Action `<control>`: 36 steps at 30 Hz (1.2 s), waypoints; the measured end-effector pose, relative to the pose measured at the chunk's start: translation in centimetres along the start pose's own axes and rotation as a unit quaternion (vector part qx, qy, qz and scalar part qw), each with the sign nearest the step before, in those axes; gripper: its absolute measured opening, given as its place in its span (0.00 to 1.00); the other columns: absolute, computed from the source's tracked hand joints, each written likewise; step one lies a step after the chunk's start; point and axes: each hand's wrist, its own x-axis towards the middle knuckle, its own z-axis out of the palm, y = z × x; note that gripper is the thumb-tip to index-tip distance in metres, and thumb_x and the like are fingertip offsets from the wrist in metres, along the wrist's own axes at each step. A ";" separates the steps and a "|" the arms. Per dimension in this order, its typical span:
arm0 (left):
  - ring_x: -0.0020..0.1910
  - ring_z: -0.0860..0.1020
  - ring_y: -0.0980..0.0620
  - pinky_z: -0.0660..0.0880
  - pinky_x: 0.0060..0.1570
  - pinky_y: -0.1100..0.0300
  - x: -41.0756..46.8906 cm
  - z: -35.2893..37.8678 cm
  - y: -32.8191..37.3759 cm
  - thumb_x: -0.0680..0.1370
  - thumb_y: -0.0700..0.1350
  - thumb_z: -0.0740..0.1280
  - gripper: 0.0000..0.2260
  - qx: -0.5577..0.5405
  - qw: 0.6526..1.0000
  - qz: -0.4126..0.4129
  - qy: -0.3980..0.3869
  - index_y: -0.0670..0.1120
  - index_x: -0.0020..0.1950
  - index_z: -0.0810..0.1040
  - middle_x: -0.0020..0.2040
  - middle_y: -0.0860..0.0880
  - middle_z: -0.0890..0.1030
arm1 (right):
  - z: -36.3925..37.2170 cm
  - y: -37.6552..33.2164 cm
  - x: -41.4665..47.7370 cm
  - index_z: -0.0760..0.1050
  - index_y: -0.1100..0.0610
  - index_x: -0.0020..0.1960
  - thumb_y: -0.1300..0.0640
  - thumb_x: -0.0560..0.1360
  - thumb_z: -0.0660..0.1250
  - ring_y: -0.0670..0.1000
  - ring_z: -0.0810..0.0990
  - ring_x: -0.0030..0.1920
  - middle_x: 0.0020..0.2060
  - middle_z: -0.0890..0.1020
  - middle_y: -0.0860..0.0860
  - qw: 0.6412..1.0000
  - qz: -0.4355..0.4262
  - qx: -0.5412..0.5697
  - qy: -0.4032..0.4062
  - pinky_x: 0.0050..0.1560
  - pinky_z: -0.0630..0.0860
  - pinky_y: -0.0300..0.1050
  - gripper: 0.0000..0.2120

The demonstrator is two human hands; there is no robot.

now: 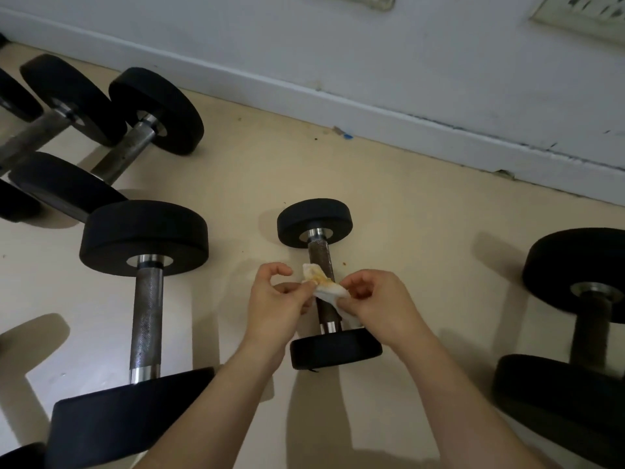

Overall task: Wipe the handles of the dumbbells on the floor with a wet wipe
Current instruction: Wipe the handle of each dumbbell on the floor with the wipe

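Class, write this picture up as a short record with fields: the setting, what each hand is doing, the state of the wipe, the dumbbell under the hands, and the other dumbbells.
setting: beige floor beside a white wall
left hand: pinches one end of the wet wipe
right hand: pinches the other end
wet wipe: white, crumpled, with an orange-brown stain
small dumbbell: lies under the hands; contact with the wipe unclear
other dumbbells: larger dumbbell to the left, right dumbbell, back-left dumbbells
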 end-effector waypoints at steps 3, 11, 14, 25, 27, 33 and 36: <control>0.29 0.76 0.57 0.74 0.34 0.66 -0.7 -1.4 0.5 0.74 0.38 0.69 0.07 0.085 0.994 0.066 -0.007 0.49 0.46 0.74 0.31 0.49 0.80 | -0.4 0.0 0.5 0.82 0.51 0.46 0.58 0.72 0.72 0.43 0.79 0.39 0.37 0.81 0.45 0.998 -0.019 0.012 0.056 0.40 0.74 0.36 0.05; 0.33 0.76 0.60 0.73 0.35 0.64 -0.3 -0.3 -0.4 0.70 0.56 0.73 0.10 0.327 0.935 0.131 -0.043 0.52 0.35 0.80 0.33 0.56 0.80 | 0.8 0.7 0.4 0.79 0.52 0.38 0.61 0.67 0.74 0.45 0.76 0.30 0.30 0.78 0.47 0.999 0.025 0.022 0.022 0.32 0.73 0.40 0.06; 0.32 0.77 0.52 0.78 0.39 0.48 0.4 0.1 -1.5 0.69 0.50 0.76 0.12 0.216 0.973 0.060 -0.063 0.47 0.31 0.76 0.31 0.51 0.79 | 1.1 0.8 0.3 0.78 0.54 0.37 0.65 0.68 0.71 0.50 0.80 0.32 0.32 0.82 0.52 0.996 0.037 0.076 -0.005 0.39 0.82 0.50 0.07; 0.36 0.75 0.48 0.73 0.36 0.56 3.9 2.3 0.9 0.70 0.43 0.66 0.07 0.258 0.959 0.117 -0.017 0.45 0.33 0.73 0.32 0.49 0.76 | 1.4 -1.1 3.4 0.77 0.51 0.37 0.60 0.72 0.70 0.47 0.78 0.36 0.33 0.80 0.47 0.998 -0.038 0.000 0.045 0.41 0.74 0.41 0.07; 0.35 0.77 0.47 0.76 0.39 0.53 1.5 1.1 -0.8 0.65 0.43 0.67 0.04 0.264 0.959 0.055 -0.084 0.46 0.30 0.74 0.30 0.49 0.78 | 0.5 0.1 1.3 0.76 0.51 0.33 0.62 0.69 0.72 0.48 0.79 0.34 0.31 0.80 0.47 0.997 -0.014 -0.038 -0.059 0.40 0.75 0.41 0.10; 0.34 0.76 0.51 0.75 0.40 0.53 3.6 2.4 0.4 0.71 0.43 0.72 0.10 0.224 0.969 0.104 -0.018 0.46 0.32 0.74 0.31 0.49 0.78 | 1.2 -0.6 2.9 0.77 0.52 0.40 0.62 0.73 0.68 0.44 0.78 0.37 0.36 0.80 0.46 0.997 -0.046 0.012 0.062 0.39 0.73 0.36 0.07; 0.29 0.71 0.55 0.69 0.32 0.61 5.1 4.6 1.1 0.72 0.44 0.72 0.13 0.196 0.970 0.136 0.040 0.46 0.32 0.70 0.28 0.52 0.73 | 2.0 -1.4 3.4 0.75 0.54 0.52 0.58 0.79 0.60 0.49 0.79 0.42 0.44 0.81 0.51 0.996 -0.040 -0.030 0.075 0.42 0.78 0.45 0.06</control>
